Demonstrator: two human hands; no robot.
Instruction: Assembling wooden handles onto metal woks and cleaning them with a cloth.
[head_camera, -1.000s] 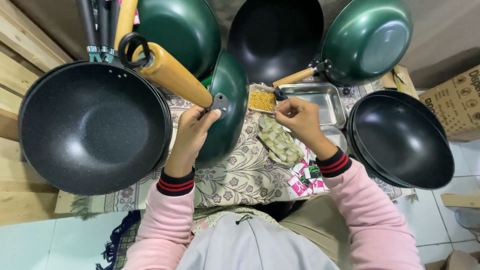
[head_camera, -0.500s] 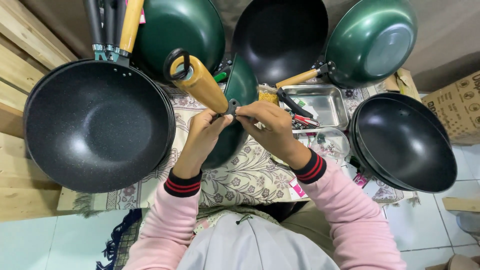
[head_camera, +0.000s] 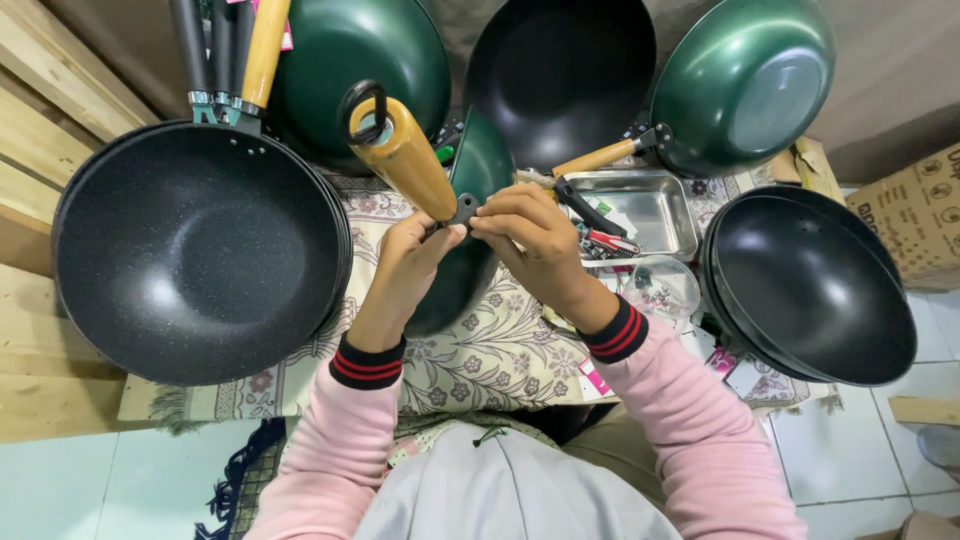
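A green pan (head_camera: 468, 225) stands on edge in front of me on a patterned cloth (head_camera: 480, 355). Its wooden handle (head_camera: 405, 155) with a black hanging loop points up and left. My left hand (head_camera: 405, 265) pinches the black metal bracket (head_camera: 463, 210) where the handle meets the pan. My right hand (head_camera: 535, 240) has its fingertips on the same bracket from the right side. What lies between those fingertips is too small to tell. Both wrists wear pink sleeves with dark striped cuffs.
A stack of black pans (head_camera: 195, 250) lies at left, another black stack (head_camera: 810, 285) at right. Green and black pans (head_camera: 745, 80) lean at the back. A metal tray (head_camera: 665, 205) holds tools, beside a clear bowl (head_camera: 660, 290). A cardboard box (head_camera: 925, 215) stands far right.
My right hand has come from the tray area to the pan's handle bracket. The pan and its handle have swung right, toward the middle. My left hand keeps its grip.
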